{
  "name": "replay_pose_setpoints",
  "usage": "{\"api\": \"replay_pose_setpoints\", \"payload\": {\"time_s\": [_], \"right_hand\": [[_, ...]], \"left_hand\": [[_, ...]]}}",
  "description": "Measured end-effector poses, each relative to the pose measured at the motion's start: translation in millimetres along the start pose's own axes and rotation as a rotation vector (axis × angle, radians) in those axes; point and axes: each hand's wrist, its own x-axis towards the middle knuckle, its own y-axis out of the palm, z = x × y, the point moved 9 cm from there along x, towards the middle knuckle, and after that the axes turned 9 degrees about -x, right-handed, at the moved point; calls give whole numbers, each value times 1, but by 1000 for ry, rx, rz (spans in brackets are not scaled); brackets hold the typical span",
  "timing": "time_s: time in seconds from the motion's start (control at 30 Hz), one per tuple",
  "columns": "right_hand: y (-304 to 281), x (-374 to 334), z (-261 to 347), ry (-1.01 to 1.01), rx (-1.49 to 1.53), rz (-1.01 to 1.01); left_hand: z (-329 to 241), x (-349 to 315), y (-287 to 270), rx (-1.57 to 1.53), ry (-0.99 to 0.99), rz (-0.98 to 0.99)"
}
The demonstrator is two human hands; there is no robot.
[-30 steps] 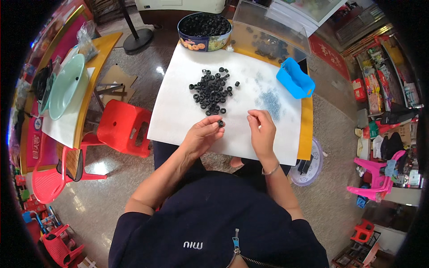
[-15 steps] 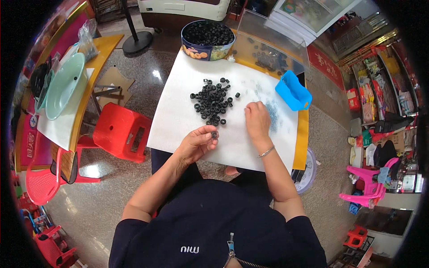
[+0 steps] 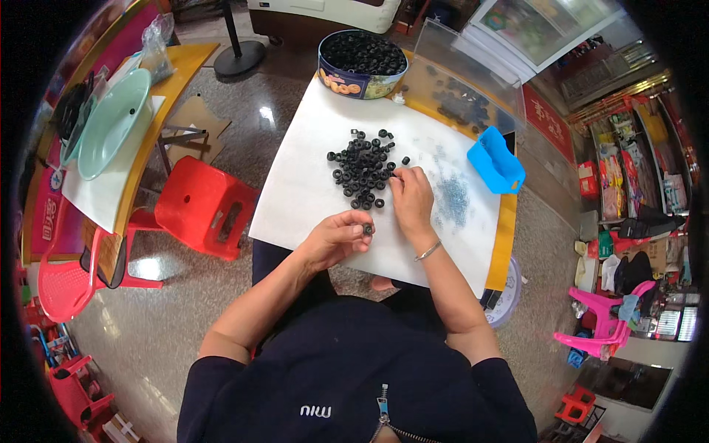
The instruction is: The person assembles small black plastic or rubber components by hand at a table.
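Note:
A pile of small black ring-shaped parts [image 3: 363, 166] lies on a white sheet [image 3: 295, 173] in front of me. My left hand [image 3: 336, 240] pinches one small black ring-shaped part [image 3: 367, 229] between thumb and fingertips, just off the pile's near side. My right hand [image 3: 413, 203], with a bracelet at the wrist, has its fingertips closed together at the right edge of the pile. Whether anything is between them is hidden. To its right, a patch of tiny bluish pieces [image 3: 452, 201] is scattered on the sheet.
A tin full of black parts [image 3: 362, 87] stands at the far edge. Near the right corner sits a blue plastic container [image 3: 495, 159], beside a clear plastic box [image 3: 465, 74]. Left of me are a red stool [image 3: 196, 203] and a side table holding a pale green basin [image 3: 111, 136].
My right hand has moved left from beside the bluish pieces to the pile's edge. The left hand keeps its part pinched. The whole view has shifted slightly.

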Motion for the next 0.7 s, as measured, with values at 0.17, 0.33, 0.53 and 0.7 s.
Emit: {"api": "replay_pose_setpoints", "payload": {"time_s": [0.17,0.33,0.53,0.7], "right_hand": [[-9,-11,3,124,227,72],[-26,-43,16,358,755,243],[-58,-60,37,331,820,211],[-83,-58,53,141,669,120]], "left_hand": [[-1,0,-3,-21,22,8],[-3,-1,-4,-60,74,-168],[2,0,15,-47,117,-185],[4,-3,22,37,116,-200]]}}
